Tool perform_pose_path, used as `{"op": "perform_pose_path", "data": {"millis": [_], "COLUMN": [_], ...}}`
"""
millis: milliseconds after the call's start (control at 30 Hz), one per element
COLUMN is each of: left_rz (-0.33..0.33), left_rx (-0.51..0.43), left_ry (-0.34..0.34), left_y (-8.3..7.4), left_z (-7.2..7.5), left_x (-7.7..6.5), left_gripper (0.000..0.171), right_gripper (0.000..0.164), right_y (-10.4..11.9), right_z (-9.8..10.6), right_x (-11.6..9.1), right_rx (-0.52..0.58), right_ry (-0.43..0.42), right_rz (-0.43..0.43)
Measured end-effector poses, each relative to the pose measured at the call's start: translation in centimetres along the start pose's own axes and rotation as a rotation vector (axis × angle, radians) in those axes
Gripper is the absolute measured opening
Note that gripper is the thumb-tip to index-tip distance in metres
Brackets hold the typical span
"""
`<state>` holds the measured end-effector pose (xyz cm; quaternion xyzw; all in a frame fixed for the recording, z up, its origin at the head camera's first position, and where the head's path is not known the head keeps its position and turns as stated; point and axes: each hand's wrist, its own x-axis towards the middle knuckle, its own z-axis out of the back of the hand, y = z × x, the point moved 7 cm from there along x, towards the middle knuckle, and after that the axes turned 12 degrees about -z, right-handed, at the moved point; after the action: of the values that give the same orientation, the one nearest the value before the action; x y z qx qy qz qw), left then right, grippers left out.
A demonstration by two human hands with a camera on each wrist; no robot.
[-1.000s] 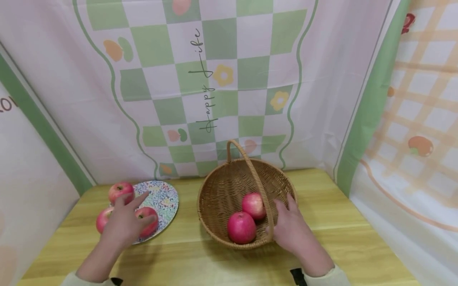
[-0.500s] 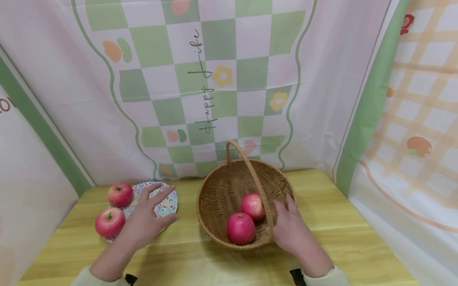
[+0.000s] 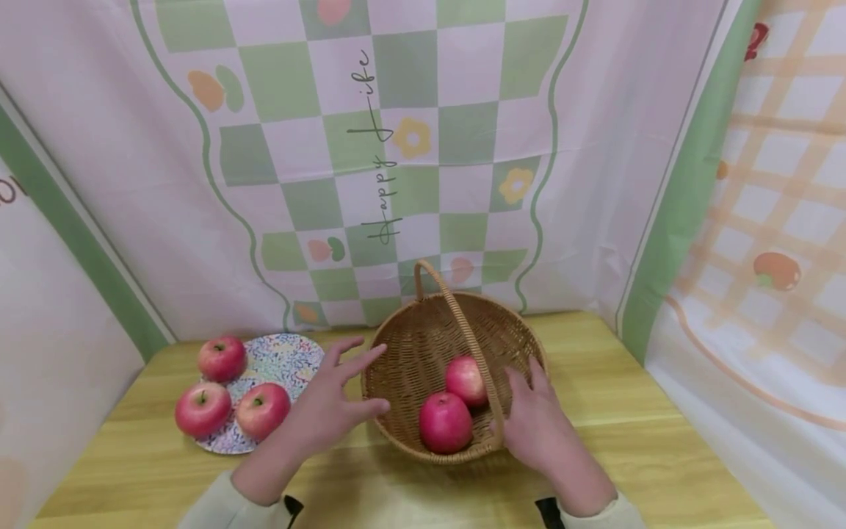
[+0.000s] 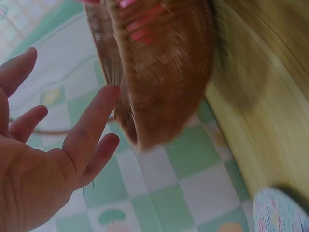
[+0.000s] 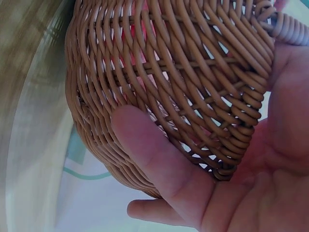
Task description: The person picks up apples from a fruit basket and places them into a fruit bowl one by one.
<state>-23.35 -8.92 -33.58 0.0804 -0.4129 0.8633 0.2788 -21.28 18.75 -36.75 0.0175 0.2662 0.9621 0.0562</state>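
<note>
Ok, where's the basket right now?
In the head view, the wicker basket stands on the table just right of centre, between the left hand and the right hand, which holds its right side; the speckled plate lies to its left.

Pastel prints all over

Back's covered by a pale sheet (image 3: 581, 139) printed with green checks (image 3: 406, 70), yellow flowers (image 3: 403, 144) and sideways "Happy Life" lettering (image 3: 381, 184). Peach-checked cloth (image 3: 786, 213) is hung at right, wood-grain tabletop (image 3: 651, 426) is seen below.

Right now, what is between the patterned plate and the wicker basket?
In the head view, the left hand shows between plate and basket; otherwise, the visible table there is bare.
</note>
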Motion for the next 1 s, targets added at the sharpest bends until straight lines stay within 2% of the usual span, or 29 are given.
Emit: {"op": "perform_pose_path", "data": {"millis": [233,467,633,700,867,1000], "left_rz": [-0.078,-0.061,-0.107,-0.109,-0.061,-0.095], "left_rx": [-0.042,-0.030,0.012,0.017,0.014,0.043], "left_ry": [0.098,0.131,0.149,0.160,0.191,0.203], "left_y": [-1.6,-1.4,-1.2,-1.1,-0.8,-1.0], "left_z": [-4.2,-6.8,-8.0,-8.3,-9.0,-9.5], "left_x": [2.7,5.0,6.4,6.7,7.2,7.8], "left_gripper": [0.073,0.072,0.073,0.073,0.073,0.073], "right_gripper": [0.080,0.081,0.081,0.081,0.081,0.080], "right_y": [0.8,1.3,1.6,1.6,1.7,1.8], "right_z": [0.1,0.3,0.4,0.3,0.2,0.2], "right_x": [-0.5,-1.0,-1.3,-1.3,-1.4,-1.5], "right_rx": [-0.040,-0.040,-0.057,-0.061,-0.063,-0.065], "right_ry": [-0.052,-0.082,-0.124,-0.125,-0.103,-0.103], "right_rz": [0.031,0.050,0.087,0.089,0.074,0.071]}}
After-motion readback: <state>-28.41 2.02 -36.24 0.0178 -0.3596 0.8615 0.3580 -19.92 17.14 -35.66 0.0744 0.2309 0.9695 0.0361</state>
